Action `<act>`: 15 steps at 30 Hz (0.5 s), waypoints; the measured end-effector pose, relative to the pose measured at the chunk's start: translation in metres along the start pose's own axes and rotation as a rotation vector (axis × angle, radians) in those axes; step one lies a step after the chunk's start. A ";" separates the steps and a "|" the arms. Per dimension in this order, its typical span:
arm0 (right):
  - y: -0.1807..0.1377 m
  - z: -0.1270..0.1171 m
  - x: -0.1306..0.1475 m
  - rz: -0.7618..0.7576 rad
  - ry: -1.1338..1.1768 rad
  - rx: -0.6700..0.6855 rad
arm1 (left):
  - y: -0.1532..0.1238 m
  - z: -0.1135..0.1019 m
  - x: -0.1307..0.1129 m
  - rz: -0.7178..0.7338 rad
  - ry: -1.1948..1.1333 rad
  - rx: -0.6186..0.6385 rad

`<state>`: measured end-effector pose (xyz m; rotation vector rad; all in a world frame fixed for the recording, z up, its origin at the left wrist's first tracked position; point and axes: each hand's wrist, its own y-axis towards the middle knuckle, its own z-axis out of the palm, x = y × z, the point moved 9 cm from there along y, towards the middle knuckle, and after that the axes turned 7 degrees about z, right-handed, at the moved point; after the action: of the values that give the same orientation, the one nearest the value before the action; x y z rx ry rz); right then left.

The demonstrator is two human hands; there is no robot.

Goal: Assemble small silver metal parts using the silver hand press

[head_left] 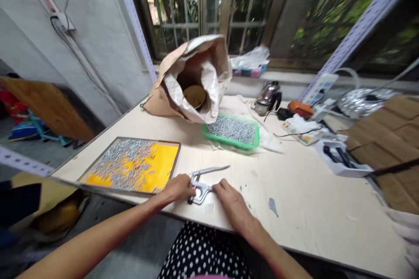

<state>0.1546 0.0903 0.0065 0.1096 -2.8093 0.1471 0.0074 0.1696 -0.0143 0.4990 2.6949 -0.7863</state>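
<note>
Metal hand press (202, 186) on pale surface (294, 192); left hand (178, 188) grip clenched on its head, right hand (231, 198) grip released, fingertips touching base. Yellow tray (165, 157) of screws beside.

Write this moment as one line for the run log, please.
left hand: on metal tool | right hand: touching tool | left: yellow tray with metal pins | behind: green tray, paper bag

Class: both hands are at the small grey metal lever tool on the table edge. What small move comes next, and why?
Probably press the raised lever handle down with the right hand. It and the left hand rest at the base of the small grey metal lever tool, the handle stands free, and whether a piece is loaded is hidden.
</note>
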 end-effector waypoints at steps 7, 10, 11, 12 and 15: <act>0.010 0.006 0.000 0.032 -0.195 -0.153 | -0.010 -0.060 -0.042 0.231 0.414 -0.186; 0.011 0.007 0.001 0.063 -0.254 -0.158 | -0.027 -0.125 -0.096 0.419 0.413 -0.465; 0.010 0.006 0.001 0.071 -0.263 -0.153 | -0.036 -0.149 -0.111 0.469 0.384 -0.597; 0.010 0.006 0.002 0.076 -0.263 -0.145 | -0.043 -0.169 -0.121 0.494 0.356 -0.703; 0.007 0.005 0.003 0.066 -0.245 -0.112 | -0.054 -0.202 -0.118 0.481 0.368 -0.868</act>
<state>0.1495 0.0961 0.0023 0.0088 -3.0595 -0.0104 0.0561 0.2118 0.2171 1.0433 2.6859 0.6384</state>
